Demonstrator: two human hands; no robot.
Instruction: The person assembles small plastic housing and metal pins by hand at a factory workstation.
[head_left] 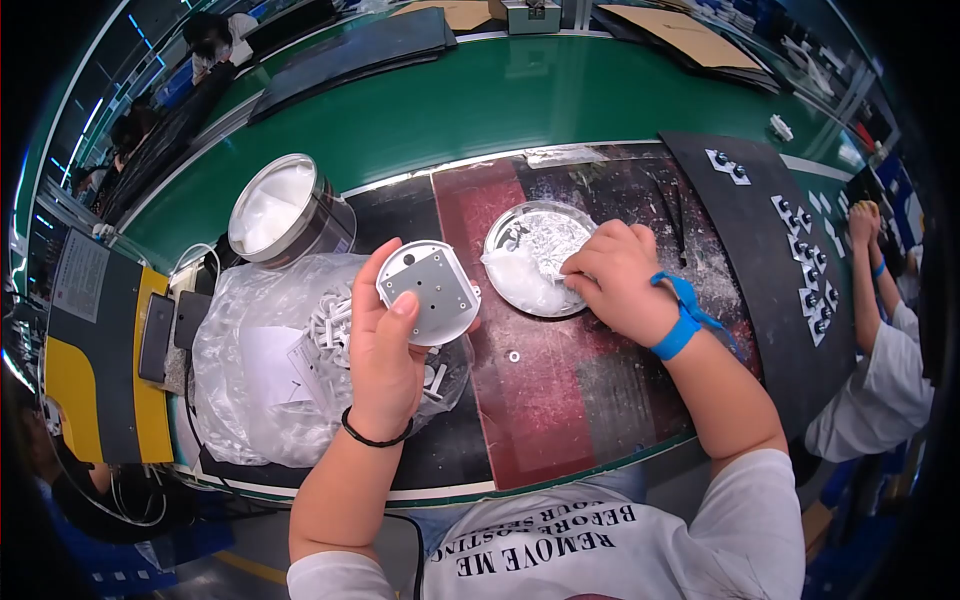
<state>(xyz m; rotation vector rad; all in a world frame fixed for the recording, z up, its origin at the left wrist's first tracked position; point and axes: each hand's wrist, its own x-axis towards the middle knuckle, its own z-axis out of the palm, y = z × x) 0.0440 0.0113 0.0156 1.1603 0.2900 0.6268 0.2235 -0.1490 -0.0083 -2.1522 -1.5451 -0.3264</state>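
My left hand (383, 345) holds up a round white housing (470, 318) with a flat grey plate (428, 293) on its face, the thumb pressed on the plate's edge. Small holes dot the plate. To the right, my right hand (625, 280) reaches over the rim of a round shallow dish (494, 232), its thumb and fingertips pinched together at the white paste (525, 285) inside. Whatever those fingertips hold is too small to make out. A small white ring (514, 356) lies on the red part of the work mat, below the dish.
An open tin (322, 232) with white contents stands at the back left. Nearer lies a clear plastic bag (222, 385) with small grey-white tubes (330, 325). A yellow and grey machine (95, 350) is at far left. Rightward, a black sheet (735, 215) bears small parts; another person's hands (863, 222) are beyond.
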